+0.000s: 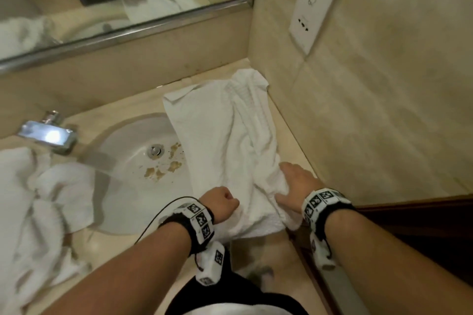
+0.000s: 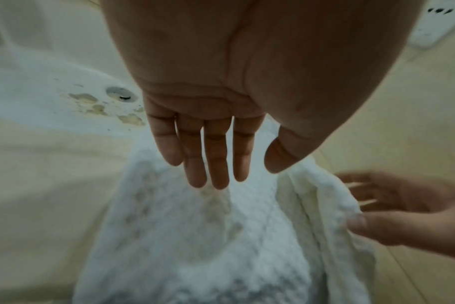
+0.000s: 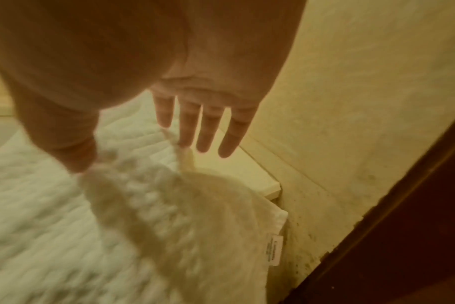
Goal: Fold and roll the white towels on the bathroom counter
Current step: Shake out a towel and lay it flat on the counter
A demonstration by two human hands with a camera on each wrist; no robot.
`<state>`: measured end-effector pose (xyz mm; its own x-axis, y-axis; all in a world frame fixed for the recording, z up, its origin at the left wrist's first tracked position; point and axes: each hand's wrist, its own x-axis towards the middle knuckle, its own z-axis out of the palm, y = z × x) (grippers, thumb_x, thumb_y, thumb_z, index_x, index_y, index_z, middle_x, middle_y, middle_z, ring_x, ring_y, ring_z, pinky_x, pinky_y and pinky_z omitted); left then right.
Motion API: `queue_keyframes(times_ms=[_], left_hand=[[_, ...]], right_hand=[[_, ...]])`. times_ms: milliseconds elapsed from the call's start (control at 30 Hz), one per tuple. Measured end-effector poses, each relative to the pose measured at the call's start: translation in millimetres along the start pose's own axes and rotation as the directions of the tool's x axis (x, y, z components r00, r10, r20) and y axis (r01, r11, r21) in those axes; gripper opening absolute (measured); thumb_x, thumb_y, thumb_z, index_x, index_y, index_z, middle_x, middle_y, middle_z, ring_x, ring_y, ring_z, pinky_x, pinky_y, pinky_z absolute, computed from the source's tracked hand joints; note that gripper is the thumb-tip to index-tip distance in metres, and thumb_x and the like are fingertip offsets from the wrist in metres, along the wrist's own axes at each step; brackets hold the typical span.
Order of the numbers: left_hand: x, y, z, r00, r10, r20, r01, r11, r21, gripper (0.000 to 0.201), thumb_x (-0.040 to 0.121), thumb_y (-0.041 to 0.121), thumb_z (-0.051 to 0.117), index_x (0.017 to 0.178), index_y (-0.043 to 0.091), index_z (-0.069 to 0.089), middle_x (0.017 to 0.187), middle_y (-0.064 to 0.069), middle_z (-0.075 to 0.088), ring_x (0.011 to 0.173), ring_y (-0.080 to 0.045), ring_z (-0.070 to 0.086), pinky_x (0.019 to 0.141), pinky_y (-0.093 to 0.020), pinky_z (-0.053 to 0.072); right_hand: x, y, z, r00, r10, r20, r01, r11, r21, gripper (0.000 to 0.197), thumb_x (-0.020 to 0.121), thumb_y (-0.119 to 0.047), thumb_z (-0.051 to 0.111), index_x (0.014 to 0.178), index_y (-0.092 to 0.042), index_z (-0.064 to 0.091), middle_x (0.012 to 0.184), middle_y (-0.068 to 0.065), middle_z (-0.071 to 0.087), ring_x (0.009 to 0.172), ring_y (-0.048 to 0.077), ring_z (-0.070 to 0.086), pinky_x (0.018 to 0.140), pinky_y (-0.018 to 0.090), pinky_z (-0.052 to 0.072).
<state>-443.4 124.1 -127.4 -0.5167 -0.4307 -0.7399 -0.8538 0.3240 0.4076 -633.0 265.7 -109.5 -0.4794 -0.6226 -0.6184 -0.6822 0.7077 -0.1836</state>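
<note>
A white towel (image 1: 217,135) (image 2: 195,246) (image 3: 39,205) lies lengthwise on the beige counter (image 1: 291,140), partly over the sink, its right side folded into a raised ridge. My left hand (image 1: 222,199) (image 2: 242,164) hovers over the towel's near end with straight fingers pointing down and holds nothing. My right hand (image 1: 284,184) (image 2: 390,205) (image 3: 138,154) is at the near right edge, where the lifted fold sits between its thumb and straight fingers. A care label (image 3: 273,251) hangs from the near corner.
The white sink (image 1: 128,186), stained with brown spots, has a chrome faucet (image 1: 48,135) at its left. More crumpled white towels (image 1: 38,199) pile at the left. A tiled wall (image 1: 384,110) with an outlet plate (image 1: 314,2) bounds the right, below it dark wood trim (image 1: 422,225).
</note>
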Motion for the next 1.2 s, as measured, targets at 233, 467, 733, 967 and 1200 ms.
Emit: queue_keyframes(times_ms=[233, 467, 733, 967, 1200], left_hand=[[24, -23, -25, 0.997, -0.066, -0.028, 0.066, 0.998, 0.018, 0.025, 0.097, 0.037, 0.055, 0.082, 0.017, 0.060, 0.092, -0.003, 0.068, 0.085, -0.022, 0.064, 0.068, -0.029, 0.044], [49, -28, -42, 0.997, -0.080, 0.018, 0.078, 0.993, 0.088, 0.033, 0.098, 0.041, 0.054, 0.108, 0.012, 0.066, 0.112, -0.007, 0.068, 0.102, -0.027, 0.065, 0.078, -0.029, 0.046], [85, -45, -80, 0.949, -0.302, -0.090, 0.247, 0.891, -0.381, 0.072, 0.093, 0.038, 0.065, 0.149, 0.010, 0.029, 0.145, -0.018, 0.047, 0.127, -0.037, 0.053, 0.104, -0.042, 0.047], [113, -69, -104, 0.929, -0.369, -0.015, 0.193, 0.522, -0.831, 0.097, 0.079, 0.034, 0.082, 0.155, 0.009, 0.027, 0.144, -0.016, 0.052, 0.126, -0.035, 0.057, 0.106, -0.041, 0.048], [85, -87, -131, 0.968, -0.246, -0.048, 0.072, 0.456, -0.887, 0.057, 0.054, 0.018, 0.060, 0.110, 0.015, 0.071, 0.101, -0.019, 0.076, 0.092, -0.036, 0.071, 0.080, -0.049, 0.060]], right_hand=[[5, -2, 12, 0.972, 0.139, 0.191, -0.086, 0.962, -0.259, 0.026, 0.098, -0.032, 0.050, 0.118, -0.020, 0.062, 0.122, 0.004, 0.064, 0.108, 0.027, 0.063, 0.087, 0.034, 0.049], [15, 12, -15, 0.896, 0.437, 0.083, -0.420, 0.893, -0.161, 0.028, 0.100, -0.020, 0.049, 0.126, -0.012, 0.058, 0.130, 0.009, 0.060, 0.118, 0.027, 0.059, 0.086, 0.030, 0.046], [59, -70, -36, 0.993, 0.099, -0.071, -0.099, 0.995, 0.006, 0.044, 0.092, -0.037, 0.048, 0.134, -0.023, 0.044, 0.137, 0.004, 0.047, 0.118, 0.025, 0.049, 0.095, 0.037, 0.045], [95, -105, -28, 0.998, -0.052, -0.039, 0.056, 0.993, 0.101, 0.062, 0.096, -0.037, 0.050, 0.152, -0.025, 0.027, 0.157, -0.001, 0.029, 0.140, 0.022, 0.032, 0.115, 0.036, 0.032], [145, -119, -50, 0.980, -0.126, -0.151, 0.129, 0.992, 0.012, 0.059, 0.095, -0.033, 0.052, 0.150, -0.023, 0.033, 0.154, 0.002, 0.034, 0.137, 0.024, 0.036, 0.112, 0.035, 0.033]])
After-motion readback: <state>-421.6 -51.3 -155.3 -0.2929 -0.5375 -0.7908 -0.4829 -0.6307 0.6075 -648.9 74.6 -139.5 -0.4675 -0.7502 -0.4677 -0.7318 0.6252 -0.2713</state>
